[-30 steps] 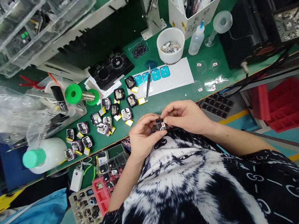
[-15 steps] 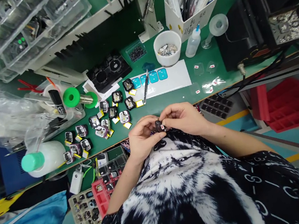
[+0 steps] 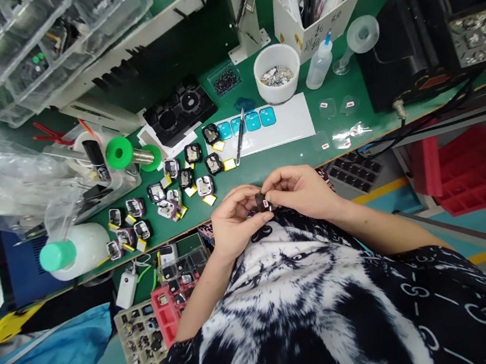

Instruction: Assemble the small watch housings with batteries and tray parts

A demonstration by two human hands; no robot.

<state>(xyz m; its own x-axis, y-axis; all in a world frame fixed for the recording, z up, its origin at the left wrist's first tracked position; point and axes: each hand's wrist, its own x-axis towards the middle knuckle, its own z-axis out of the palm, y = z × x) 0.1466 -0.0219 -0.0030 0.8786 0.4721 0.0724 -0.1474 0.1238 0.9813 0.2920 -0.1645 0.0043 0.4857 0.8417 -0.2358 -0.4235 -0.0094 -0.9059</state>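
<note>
My left hand and my right hand meet close to my chest, at the near edge of the green bench. Between their fingertips they pinch a small black square part with a tiny red-and-white tab on it. Just beyond my hands lie several similar small black parts with yellow tabs, spread over the bench. Tweezers rest on a white sheet that carries blue square films.
A white bowl of metal bits, a squeeze bottle, a white pen holder, a black fixture, green reels and a green-capped white bottle stand around. Clear parts drawers hang at back left. Part trays sit below the bench edge.
Both hands stay together on the small black part, with only slight finger shifts. The view has wobbled a little.
</note>
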